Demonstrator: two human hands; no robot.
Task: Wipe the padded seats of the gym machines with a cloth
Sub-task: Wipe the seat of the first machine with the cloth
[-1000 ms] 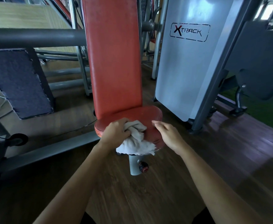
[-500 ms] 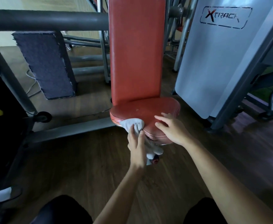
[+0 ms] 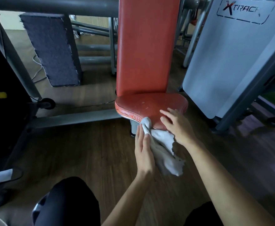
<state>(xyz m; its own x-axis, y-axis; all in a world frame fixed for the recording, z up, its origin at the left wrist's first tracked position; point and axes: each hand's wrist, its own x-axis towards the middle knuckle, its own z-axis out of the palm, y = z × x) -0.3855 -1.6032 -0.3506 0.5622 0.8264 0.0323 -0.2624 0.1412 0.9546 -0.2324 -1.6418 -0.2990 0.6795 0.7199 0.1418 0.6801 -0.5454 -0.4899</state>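
Left hand, fingers straight, presses the white cloth against the front edge of the red seat at centre frame. Right hand rests flat and spread on the seat. The edge wipe seems in hand; the top probably comes next.

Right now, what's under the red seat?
Under the red seat a grey post stands on the wooden floor. The white cloth, the left hand and the right hand cover whatever else is underneath.
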